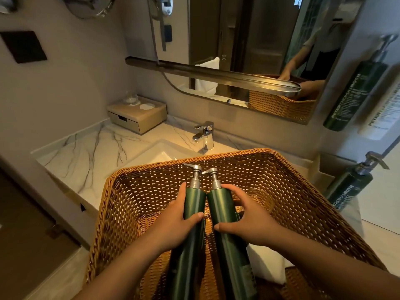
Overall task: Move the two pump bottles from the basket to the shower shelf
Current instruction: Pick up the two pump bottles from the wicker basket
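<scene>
We see left hand (173, 221) and right hand (249, 221) each gripping a tall dark-green pump bottle (191, 213) (225, 215) over the brown woven wicker basket (303, 191).

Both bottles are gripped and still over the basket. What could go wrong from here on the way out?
1. Each hand, left and right, grips one smooth green bottle mid-body; a tall bottle could slip or tip.
2. The pump heads point forward toward the far basket rim and faucet; lifting forward might knock them.
3. The bottles touch near the shoulders, so they may clack together.
</scene>
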